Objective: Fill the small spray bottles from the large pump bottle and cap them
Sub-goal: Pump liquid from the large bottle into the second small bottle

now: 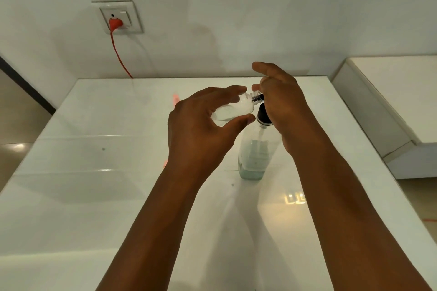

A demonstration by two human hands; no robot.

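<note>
My left hand [201,120] grips a small clear spray bottle [233,108], held tilted on its side above the table with its neck pointing right. My right hand [281,99] pinches the silver and black spray cap [256,97] at that neck; the fingertips hide most of the cap. Just below stands the large clear pump bottle [255,153] with a black pump collar [263,114], partly filled with liquid. The pump head is hidden behind my right hand.
A glossy white table [94,184] carries the pump bottle. A wall socket [118,17] with a red plug and red cord [119,54] is at the back left. A white ledge [390,106] runs along the right.
</note>
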